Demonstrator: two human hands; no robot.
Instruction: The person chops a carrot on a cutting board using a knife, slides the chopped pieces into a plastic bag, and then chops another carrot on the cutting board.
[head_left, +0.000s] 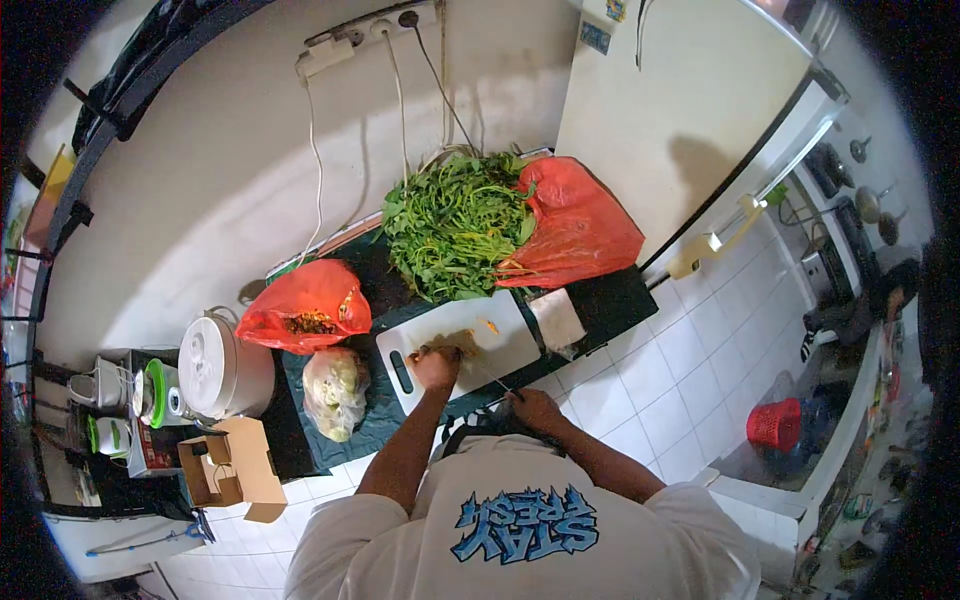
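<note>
A white cutting board with a dark slot handle lies in front of me. My left hand rests on its left part with the fingers curled down. Whatever may be under those fingers is hidden. At the near edge of the board, my right hand is closed around the handle of a knife. The thin blade points up and left over the board, towards my left hand. A small orange piece of food lies on the board near a brownish wet patch.
Behind the board sits a heap of leafy greens beside a red plastic bag. Another red bag, a clear bag of pale vegetables, a rice cooker and an opened cardboard box stand to the left. A folded pale cloth lies right of the board.
</note>
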